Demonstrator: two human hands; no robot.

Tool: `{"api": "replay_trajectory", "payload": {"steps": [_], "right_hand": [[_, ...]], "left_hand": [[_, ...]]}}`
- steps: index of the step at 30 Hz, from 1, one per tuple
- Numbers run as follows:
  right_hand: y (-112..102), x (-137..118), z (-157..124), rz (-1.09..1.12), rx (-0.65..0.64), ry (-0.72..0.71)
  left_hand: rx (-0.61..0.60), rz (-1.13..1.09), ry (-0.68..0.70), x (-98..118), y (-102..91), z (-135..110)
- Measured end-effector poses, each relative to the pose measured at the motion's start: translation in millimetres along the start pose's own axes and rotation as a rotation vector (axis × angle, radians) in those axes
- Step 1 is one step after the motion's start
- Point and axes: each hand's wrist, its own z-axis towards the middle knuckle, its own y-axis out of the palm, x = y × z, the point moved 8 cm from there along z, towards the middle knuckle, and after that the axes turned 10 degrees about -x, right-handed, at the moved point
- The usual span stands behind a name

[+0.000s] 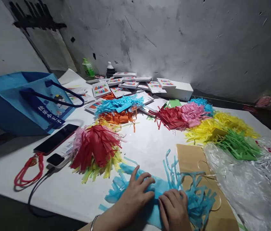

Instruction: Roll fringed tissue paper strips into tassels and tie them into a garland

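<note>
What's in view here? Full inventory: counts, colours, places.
tote bag: one, blue, far left
phone: one, black, beside the tote bag
cord: one, red, left edge
card packs: many, white with coloured triangles, back
box: one, white, back, right of the card packs
green bottle: one, by the wall
dark bottle: one, white cap, by the wall
fringe piles: several, red, pink, yellow, green, orange, blue, middle and right
paper bag: one, brown, near right
plastic bag: one, clear, right
blue fringed sheet: one, light blue, near edge
left hand: flat on blue fringed sheet
right hand: fingers curled on blue fringed sheet
</note>
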Motion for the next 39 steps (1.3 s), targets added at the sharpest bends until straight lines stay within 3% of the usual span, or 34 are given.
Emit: {"api": "replay_trajectory", "payload": {"steps": [6,10,15,19,21,23,27,32,39], "right_hand": [[0,-11,-4,-0.106,0.05,-0.13],[-6,3,-17,-0.063,0.002,-0.098],[-10,17,-19,0.011,-0.044,0.1],[-6,18,-8,-0.131,-0.053,0.275],[-7,14,-4,-0.176,-0.025,0.269],[-5,6,-1,-0.138,-0.033,0.163],[3,-6,-4,-0.076,-0.054,-0.069],[6,2,-2,-0.052,0.041,-0.092],[10,-8,1,-0.167,0.079,-0.23]], "left_hand": [[-0.004,0.035,0.067,5,4.5,-2],[-0.039,0.039,0.093,7,2.6,-7],[-0.13,-0.093,-0.119,-3,4.5,-9],[-0.269,-0.015,-0.325,-9,11.6,-2],[-0.315,0.021,-0.356,-9,14.8,2],[-0.323,0.032,-0.362,-10,16.5,3],[-0.196,0.001,-0.268,-8,12.1,1],[0.009,0.015,-0.012,4,5.9,0],[0.151,0.007,0.07,5,2.7,2]]}}
